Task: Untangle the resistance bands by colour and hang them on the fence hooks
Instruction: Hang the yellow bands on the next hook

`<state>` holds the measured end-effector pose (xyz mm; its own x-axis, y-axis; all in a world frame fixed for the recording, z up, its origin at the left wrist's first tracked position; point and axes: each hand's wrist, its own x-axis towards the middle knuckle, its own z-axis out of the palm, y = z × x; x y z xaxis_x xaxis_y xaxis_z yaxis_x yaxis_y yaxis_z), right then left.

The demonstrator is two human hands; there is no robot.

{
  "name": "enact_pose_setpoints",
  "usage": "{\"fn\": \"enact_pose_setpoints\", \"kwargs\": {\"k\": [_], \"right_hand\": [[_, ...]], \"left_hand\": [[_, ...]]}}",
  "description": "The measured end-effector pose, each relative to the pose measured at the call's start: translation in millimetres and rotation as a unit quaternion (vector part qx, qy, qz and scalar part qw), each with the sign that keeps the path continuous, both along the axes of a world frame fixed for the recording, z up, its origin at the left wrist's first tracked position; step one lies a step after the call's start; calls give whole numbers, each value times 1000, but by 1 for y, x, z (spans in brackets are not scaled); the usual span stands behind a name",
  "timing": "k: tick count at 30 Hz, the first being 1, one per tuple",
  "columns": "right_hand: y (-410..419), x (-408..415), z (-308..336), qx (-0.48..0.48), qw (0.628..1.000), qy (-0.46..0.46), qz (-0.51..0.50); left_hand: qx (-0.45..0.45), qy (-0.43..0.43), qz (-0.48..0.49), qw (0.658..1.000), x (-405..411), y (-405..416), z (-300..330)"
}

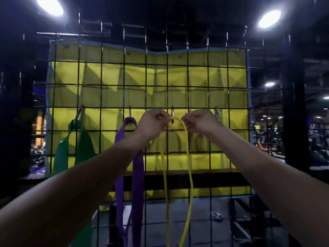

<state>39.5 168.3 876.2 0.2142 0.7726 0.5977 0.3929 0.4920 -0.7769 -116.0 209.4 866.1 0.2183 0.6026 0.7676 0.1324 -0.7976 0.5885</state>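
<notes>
Both my hands are raised to the black wire fence. My left hand and my right hand each pinch the top of a thin yellow band right below a metal hook. The yellow band's two strands hang down between my forearms. A wide purple band hangs from the hook to the left. Further left a green band hangs from another hook. A fourth hook on the right carries nothing.
A yellow padded mat hangs behind the fence. Dark gym equipment stands at the right. A small pale object lies on the floor beyond the fence. Bright ceiling lamps shine above.
</notes>
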Motion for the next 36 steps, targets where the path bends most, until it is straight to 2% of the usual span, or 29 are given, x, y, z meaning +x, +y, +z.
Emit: {"fn": "enact_pose_setpoints", "kwargs": {"k": [6,13,18,27,32,36], "right_hand": [[36,-14,22,30,992,-100,-71],[49,-21,27,1,997,-29,-76],[42,-23,29,-15,999,43,-2],[25,-36,40,-64,995,63,-37],[17,-36,41,-97,992,75,-6],[25,-36,42,-99,992,75,-20]], "left_hand": [[39,17,62,997,0,11,10],[37,33,63,997,-1,17,19],[41,35,54,997,-1,18,19],[31,23,42,998,1,18,25],[17,37,32,999,-3,17,28],[16,42,32,998,-3,19,30]]}}
